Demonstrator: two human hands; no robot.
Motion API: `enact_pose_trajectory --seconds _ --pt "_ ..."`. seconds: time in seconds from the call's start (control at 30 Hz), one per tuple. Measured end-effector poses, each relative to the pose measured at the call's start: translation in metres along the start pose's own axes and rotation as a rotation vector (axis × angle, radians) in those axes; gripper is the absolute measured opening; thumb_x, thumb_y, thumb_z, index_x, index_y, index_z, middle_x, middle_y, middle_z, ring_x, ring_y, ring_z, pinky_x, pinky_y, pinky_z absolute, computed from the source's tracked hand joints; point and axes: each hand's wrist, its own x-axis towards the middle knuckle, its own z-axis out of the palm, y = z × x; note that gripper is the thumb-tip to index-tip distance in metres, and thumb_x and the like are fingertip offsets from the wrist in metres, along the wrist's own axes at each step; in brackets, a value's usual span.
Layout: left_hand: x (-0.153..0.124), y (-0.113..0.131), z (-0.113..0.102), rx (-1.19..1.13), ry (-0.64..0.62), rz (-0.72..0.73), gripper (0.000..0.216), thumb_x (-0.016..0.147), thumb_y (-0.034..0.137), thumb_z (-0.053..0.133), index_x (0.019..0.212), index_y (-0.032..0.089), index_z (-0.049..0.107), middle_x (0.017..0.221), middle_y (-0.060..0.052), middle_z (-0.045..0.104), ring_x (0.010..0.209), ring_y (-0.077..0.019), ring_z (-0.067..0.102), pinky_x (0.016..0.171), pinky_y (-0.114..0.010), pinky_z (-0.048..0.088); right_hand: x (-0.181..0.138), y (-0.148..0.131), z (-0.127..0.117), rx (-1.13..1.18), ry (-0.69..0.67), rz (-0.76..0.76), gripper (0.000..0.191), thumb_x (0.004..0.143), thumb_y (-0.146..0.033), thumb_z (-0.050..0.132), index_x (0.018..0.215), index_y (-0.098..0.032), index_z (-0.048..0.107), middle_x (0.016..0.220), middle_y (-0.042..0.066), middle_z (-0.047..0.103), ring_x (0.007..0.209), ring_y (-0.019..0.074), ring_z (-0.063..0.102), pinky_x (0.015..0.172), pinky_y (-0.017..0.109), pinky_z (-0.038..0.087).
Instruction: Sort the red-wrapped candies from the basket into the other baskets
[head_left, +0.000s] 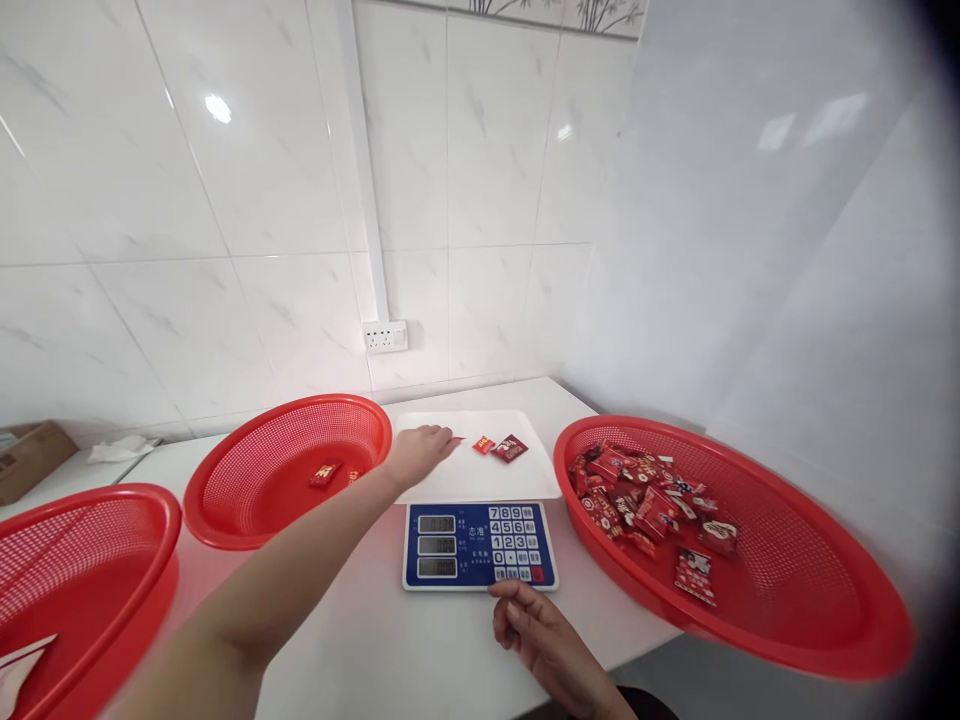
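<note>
My left hand (422, 454) is over the left side of the scale's white tray (435, 485), fingers closed. A small red packet (457, 440) peeks out at its fingertips, mostly hidden by the hand. To the right on the same tray lie a small bright-red packet (484, 444) and a darker red packet (510, 448). Below the tray, the digital scale (475, 570) shows its blue panel, with displays and number keys. My right hand (544, 640) hovers by the panel's front edge, fingers loosely bent and apart, holding nothing visible.
At right, a large red basket (810, 625) holds many red packets (637, 495). Another red basket (255, 480), with a few packets, stands left. A third red basket (112, 560) is nearer, containing something white. A cardboard box (37, 460) and wall socket (385, 337) are behind.
</note>
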Motion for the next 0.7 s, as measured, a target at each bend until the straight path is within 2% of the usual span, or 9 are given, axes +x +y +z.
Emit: enact_pose_trajectory --seconds 0.17,0.27,0.37,0.43,0.5,0.63,0.7 --pt "-0.029 -0.056 -0.03 0.031 0.035 -0.265 0.044 0.092 0.048 0.022 0.092 0.021 0.057 0.09 -0.005 0.065 0.076 -0.0206 0.06 0.055 -0.026 0.037 0.0 0.001 -0.002 -0.02 -0.023 -0.005 0.029 0.077 -0.039 0.066 0.097 -0.019 0.061 0.068 0.001 0.056 0.064 0.011 0.044 0.063 0.026 0.03" --pt "-0.046 -0.087 -0.034 0.034 -0.03 -0.411 0.035 0.089 0.041 0.031 0.098 0.02 0.057 0.094 -0.007 0.065 0.071 -0.0211 0.061 0.054 -0.027 0.039 0.001 0.001 -0.003 -0.014 -0.033 0.008 0.028 0.077 -0.039 0.065 0.097 -0.019 0.061 0.069 0.0 0.056 0.065 0.0109 0.044 0.064 0.026 0.03" --pt "-0.051 -0.097 -0.031 0.019 -0.104 -0.477 0.031 0.084 0.036 0.04 0.101 0.018 0.058 0.099 -0.011 0.063 0.076 -0.0251 0.061 0.056 -0.031 0.043 0.0 0.0 -0.003 -0.008 -0.035 0.015 0.028 0.077 -0.039 0.066 0.097 -0.02 0.061 0.069 0.0 0.056 0.065 0.0108 0.044 0.064 0.026 0.03" --pt "-0.046 -0.088 -0.027 -0.005 -0.111 -0.46 0.033 0.085 0.035 0.037 0.104 0.017 0.057 0.104 -0.013 0.062 0.086 -0.0288 0.059 0.06 -0.034 0.045 0.0 -0.001 -0.002 -0.008 -0.031 0.016 0.028 0.077 -0.038 0.066 0.097 -0.02 0.062 0.069 0.001 0.056 0.065 0.0108 0.045 0.064 0.026 0.03" --pt "-0.034 -0.066 -0.023 -0.048 -0.097 -0.391 0.035 0.088 0.036 0.033 0.11 0.019 0.054 0.111 -0.012 0.059 0.099 -0.0296 0.055 0.067 -0.037 0.046 -0.001 -0.002 -0.001 -0.002 -0.024 0.014 0.028 0.076 -0.038 0.067 0.096 -0.019 0.062 0.07 0.001 0.057 0.066 0.0109 0.045 0.064 0.026 0.03" --pt "-0.002 -0.002 -0.006 -0.176 -0.114 -0.155 0.042 0.087 0.048 0.035 0.122 0.027 0.044 0.126 -0.004 0.052 0.114 -0.022 0.047 0.086 -0.032 0.043 0.0 -0.004 0.002 0.021 -0.019 0.0 0.027 0.076 -0.036 0.068 0.096 -0.019 0.063 0.069 0.0 0.057 0.065 0.0103 0.046 0.064 0.025 0.031" --pt "0.016 0.031 0.006 -0.226 -0.146 -0.059 0.049 0.085 0.055 0.037 0.126 0.029 0.039 0.127 -0.002 0.051 0.115 -0.0206 0.046 0.089 -0.03 0.041 0.0 -0.003 0.002 0.029 -0.014 -0.011 0.026 0.076 -0.036 0.067 0.096 -0.019 0.063 0.068 0.0 0.057 0.064 0.01 0.046 0.063 0.025 0.031"
